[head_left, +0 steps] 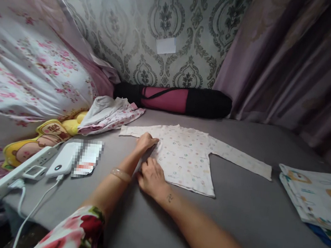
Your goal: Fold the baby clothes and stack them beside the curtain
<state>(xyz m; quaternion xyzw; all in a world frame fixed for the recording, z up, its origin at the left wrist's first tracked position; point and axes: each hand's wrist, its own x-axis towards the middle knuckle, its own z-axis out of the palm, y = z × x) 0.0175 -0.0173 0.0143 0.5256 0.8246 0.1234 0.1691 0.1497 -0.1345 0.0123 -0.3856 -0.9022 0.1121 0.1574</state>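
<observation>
A white long-sleeved child's shirt (184,156) with small coloured prints lies spread on the grey sheet, its right-hand sleeve stretched out flat. My left hand (147,141) pinches the cloth at the left side of the shirt, below the armpit, and covers part of the left-hand sleeve. Closer to me, my right hand (152,176) is closed at the lower left corner by the hem, its fingers curled on the edge. The fingertips of the right hand are partly hidden by the hand itself.
Folded clothes (111,113) and a yellow cartoon pillow (36,143) are at the left. Nearer lie a white power bank (64,159) with a cable and a power strip (12,180). A black and pink bag (167,100) lies along the wall; folded printed cloths (316,193) are at right.
</observation>
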